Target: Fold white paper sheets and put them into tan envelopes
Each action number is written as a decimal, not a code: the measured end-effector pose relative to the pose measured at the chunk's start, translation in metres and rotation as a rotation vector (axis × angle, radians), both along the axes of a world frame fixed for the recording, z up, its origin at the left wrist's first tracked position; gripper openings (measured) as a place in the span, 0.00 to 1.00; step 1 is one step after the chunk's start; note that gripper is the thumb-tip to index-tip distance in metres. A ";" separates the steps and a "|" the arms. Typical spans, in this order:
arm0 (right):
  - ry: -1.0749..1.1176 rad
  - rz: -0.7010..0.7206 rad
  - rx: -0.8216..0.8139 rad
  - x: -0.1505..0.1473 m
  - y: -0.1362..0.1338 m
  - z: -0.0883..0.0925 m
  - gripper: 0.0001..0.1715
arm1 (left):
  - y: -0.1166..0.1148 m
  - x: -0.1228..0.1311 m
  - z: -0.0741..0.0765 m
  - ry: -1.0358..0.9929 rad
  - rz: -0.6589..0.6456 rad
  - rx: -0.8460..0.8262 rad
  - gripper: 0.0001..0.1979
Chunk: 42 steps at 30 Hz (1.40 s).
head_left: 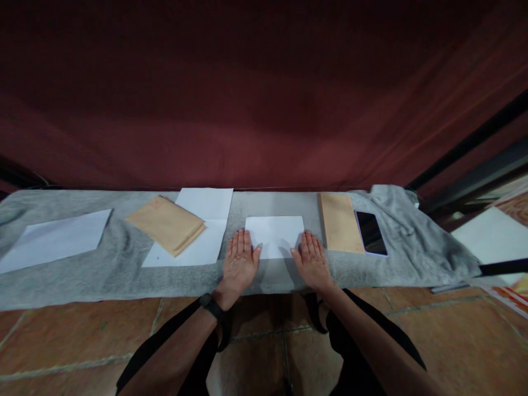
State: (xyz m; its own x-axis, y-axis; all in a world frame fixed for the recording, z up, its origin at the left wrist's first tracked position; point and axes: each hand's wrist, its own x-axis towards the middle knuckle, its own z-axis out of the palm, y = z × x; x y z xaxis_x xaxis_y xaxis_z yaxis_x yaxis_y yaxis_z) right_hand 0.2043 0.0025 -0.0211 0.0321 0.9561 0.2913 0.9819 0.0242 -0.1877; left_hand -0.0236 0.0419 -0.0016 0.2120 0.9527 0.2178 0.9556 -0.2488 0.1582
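Note:
A white sheet of paper (278, 234) lies flat on the grey cloth in front of me, between my two hands. At its left edge rests my left hand (240, 263), palm down with the fingers stretched out and a dark watch on the wrist. My right hand (312, 260) lies flat at the right edge, fingers also extended. Neither hand grips anything. Just right of my right hand is a stack of brown envelopes (341, 223). Several more brown envelopes (167, 223) sit to the left, on top of a creased white sheet (206, 203).
A grey cloth (280, 280) covers the long, narrow table. Beside the right-hand envelopes lies a phone (371, 233) with a purple edge. Another white sheet (58, 237) is at the far left. Behind the table hangs a dark red curtain (264, 110); dark bars (466, 140) stand at the right.

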 end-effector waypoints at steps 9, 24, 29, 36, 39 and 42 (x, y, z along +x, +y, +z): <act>0.134 0.131 -0.124 -0.040 0.045 0.023 0.34 | 0.026 0.059 0.002 -0.016 -0.235 -0.122 0.30; 0.124 0.087 -0.213 -0.059 0.071 0.018 0.33 | 0.049 0.053 -0.002 0.103 -0.199 -0.133 0.30; 0.085 0.066 -0.135 -0.057 0.073 0.011 0.33 | 0.051 0.055 -0.001 0.108 -0.154 -0.140 0.29; 0.063 0.023 -0.057 -0.052 0.076 0.001 0.34 | 0.053 0.053 -0.002 0.081 -0.107 -0.123 0.29; 0.058 0.013 -0.028 -0.049 0.075 -0.003 0.35 | 0.055 0.050 -0.004 0.068 -0.083 -0.122 0.30; 0.035 0.008 0.023 -0.045 0.074 -0.007 0.38 | 0.055 0.047 -0.007 0.059 -0.055 -0.118 0.31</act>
State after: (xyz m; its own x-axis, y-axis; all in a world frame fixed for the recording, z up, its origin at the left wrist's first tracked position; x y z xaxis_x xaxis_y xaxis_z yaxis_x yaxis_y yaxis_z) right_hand 0.1596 0.0764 -0.0278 0.0349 0.9495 0.3119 0.9746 0.0368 -0.2211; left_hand 0.0234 0.0974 -0.0084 0.2736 0.9575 0.0910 0.9495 -0.2840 0.1333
